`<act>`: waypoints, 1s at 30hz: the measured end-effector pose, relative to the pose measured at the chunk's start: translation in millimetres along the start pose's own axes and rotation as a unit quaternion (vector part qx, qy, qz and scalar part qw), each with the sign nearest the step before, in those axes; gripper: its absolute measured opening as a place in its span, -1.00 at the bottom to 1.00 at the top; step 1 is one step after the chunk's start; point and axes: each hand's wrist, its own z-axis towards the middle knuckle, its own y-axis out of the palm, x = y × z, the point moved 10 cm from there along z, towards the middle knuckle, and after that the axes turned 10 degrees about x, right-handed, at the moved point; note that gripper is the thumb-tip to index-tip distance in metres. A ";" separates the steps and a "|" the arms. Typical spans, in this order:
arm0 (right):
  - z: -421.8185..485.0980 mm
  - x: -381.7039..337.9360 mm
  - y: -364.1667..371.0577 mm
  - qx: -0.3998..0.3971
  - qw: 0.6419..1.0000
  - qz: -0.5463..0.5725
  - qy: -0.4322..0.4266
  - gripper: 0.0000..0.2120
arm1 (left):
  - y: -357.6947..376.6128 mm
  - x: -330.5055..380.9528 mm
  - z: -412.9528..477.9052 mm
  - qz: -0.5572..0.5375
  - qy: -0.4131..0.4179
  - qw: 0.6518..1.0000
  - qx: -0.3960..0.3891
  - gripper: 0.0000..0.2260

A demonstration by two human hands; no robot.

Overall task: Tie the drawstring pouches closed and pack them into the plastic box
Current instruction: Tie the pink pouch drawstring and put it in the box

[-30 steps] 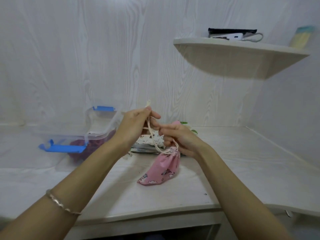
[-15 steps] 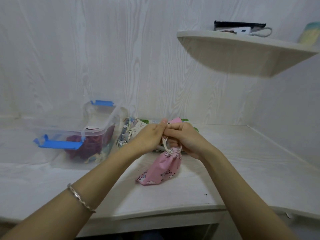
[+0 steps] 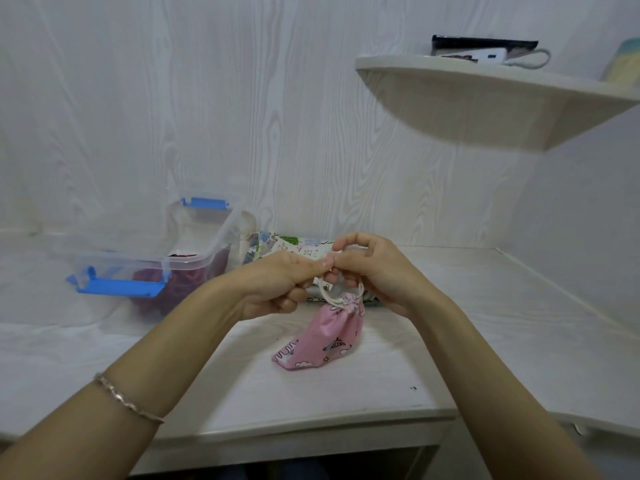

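Both grips (image 3: 277, 285) (image 3: 377, 271) on drawstring (image 3: 328, 297); pouches (image 3: 301, 245) just behind.

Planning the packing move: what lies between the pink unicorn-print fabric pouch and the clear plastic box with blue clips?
Head view: only bare white tabletop shows; the left forearm, held above it, hides part.

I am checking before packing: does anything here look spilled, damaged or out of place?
Nothing stands out. The pink pouch lies on the table, its neck gathered, and the left hand and right hand pinch its cord. The plastic box stands open with dark red pouches inside.
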 end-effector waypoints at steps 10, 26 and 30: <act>-7.3 -17.6 15.0 -0.034 0.966 -0.219 -0.129 -0.73 | -12.9 15.4 -4.4 0.059 0.030 0.998 -0.006 -0.66; 24.3 -37.0 43.9 0.000 0.985 0.137 -0.101 -0.83 | -66.0 78.9 3.9 0.147 0.153 0.966 0.150 -0.64; 24.7 -31.4 43.7 0.003 0.988 0.115 -0.106 -0.85 | -68.3 68.9 2.9 0.150 0.140 0.968 0.147 -0.64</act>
